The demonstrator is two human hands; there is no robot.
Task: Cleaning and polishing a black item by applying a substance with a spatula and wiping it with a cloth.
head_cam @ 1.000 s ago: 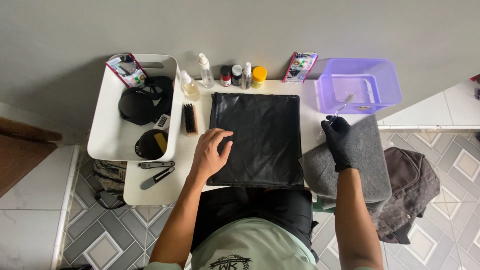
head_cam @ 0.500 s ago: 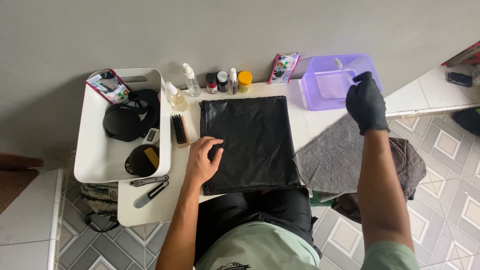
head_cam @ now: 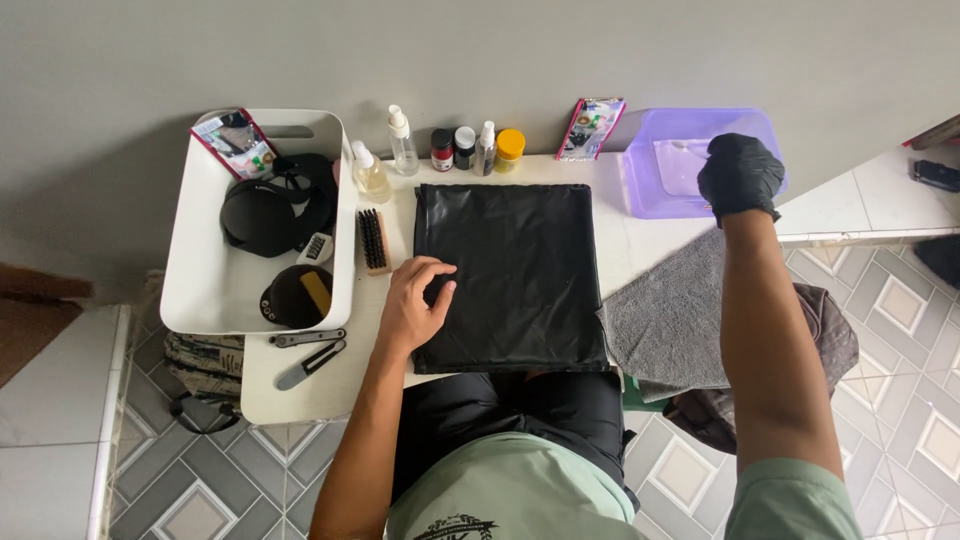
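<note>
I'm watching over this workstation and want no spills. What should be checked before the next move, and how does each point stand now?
1. Left hand flat on the black sheet: ok.
2. Gloved right hand over the purple tub: ok.
3. Right hand's grip on anything: cannot tell.
4. Black sheet flat on the table: ok.
5. Grey towel fully on the table: not ok, it overhangs.
6. Bottles upright: ok.

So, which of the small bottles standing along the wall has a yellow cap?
The short jar at the right end of the row, beside the slim spray bottle. The other caps are white or dark.
</note>
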